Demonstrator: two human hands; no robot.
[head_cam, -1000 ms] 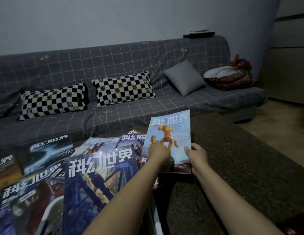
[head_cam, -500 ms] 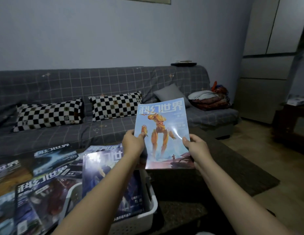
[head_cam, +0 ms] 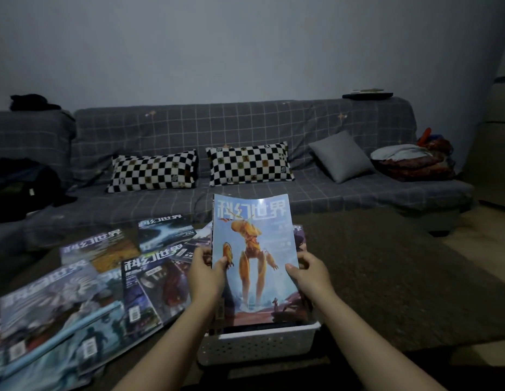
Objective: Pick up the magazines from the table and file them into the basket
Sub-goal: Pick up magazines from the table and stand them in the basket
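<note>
Landmark: white basket (head_cam: 257, 344), at the near edge of the desk (head_cam: 386, 277).

Left of basket: spread of magazines (head_cam: 149, 277) lying flat and overlapping on the desk, at least five or six covers visible; none of these filed yet.

At basket: left hand (head_cam: 206, 273) pinches the left edge of the blue robot-cover magazine (head_cam: 255, 258), thumb on the cover. The magazine stands upright, lower edge at or just inside the basket rim. Other upright magazines appear behind it in the basket; count not readable. Right hand (head_cam: 310, 273) pinches the right edge, likewise clamped.

Progress (judgement): early to middle. This copy is nearly filed; the spread remains.

Versus half a second ago: the magazine was held up well above the basket; now lowered, directly over it.
</note>
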